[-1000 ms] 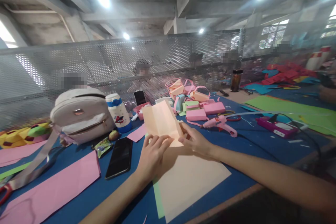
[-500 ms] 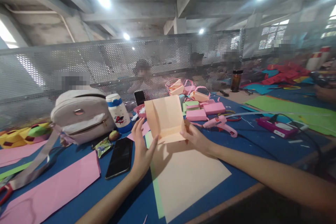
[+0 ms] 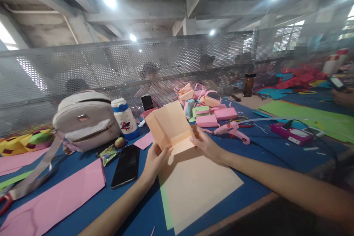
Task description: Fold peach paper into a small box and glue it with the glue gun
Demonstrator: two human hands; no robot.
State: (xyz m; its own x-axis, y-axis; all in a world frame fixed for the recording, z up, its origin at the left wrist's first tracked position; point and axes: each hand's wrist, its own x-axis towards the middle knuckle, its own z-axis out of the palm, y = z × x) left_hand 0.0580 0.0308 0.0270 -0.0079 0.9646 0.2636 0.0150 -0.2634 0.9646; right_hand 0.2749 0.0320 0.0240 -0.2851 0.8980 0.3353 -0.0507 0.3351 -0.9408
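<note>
You have the creased peach paper [image 3: 173, 121] pinched in your left grip [image 3: 154, 158] at its near left edge and your right grip [image 3: 204, 143] at its right, above a flat peach sheet [image 3: 201, 191] on the bench [image 3: 149, 206]; far left, a white backpack [image 3: 87, 118] and lidded water bottle [image 3: 124, 118] hide their contents; far right stands a black-capped amber bottle [image 3: 249, 85]
</note>
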